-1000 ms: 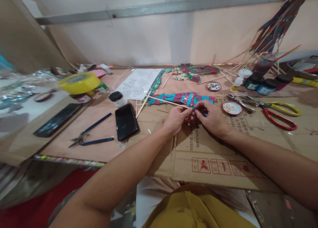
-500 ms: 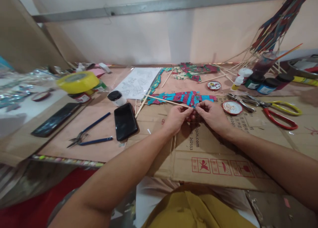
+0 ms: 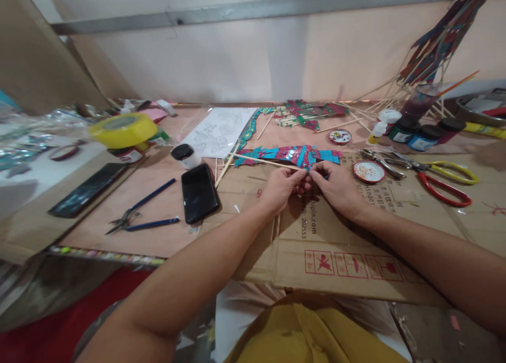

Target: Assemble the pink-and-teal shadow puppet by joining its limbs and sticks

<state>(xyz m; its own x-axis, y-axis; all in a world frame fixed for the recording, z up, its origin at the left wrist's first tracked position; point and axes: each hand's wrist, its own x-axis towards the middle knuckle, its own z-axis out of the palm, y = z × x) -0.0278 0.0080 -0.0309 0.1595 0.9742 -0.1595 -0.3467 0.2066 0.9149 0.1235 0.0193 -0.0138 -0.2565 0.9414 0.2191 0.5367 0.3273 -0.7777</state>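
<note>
A flat blue and magenta painted figure with shiny patches lies on the cardboard just beyond my fingertips. My left hand is closed in a pinch at the near end of a thin wooden stick, which slants away to the left across the figure. Fingertip to fingertip with it, my right hand pinches at the figure's near edge, where a bit of blue shows. The exact spot where stick and figure meet is hidden by my fingers.
Right of my hands are a lid of small beads, pliers and red-yellow scissors. Paint jars stand behind. To the left lie a phone, blue-handled pliers and a white jar. A drawing lies beyond.
My hands stay together in almost the same place, with small finger movements. The figure has tilted slightly and catches more light. A blurred brownish shape now shows at the right edge.
</note>
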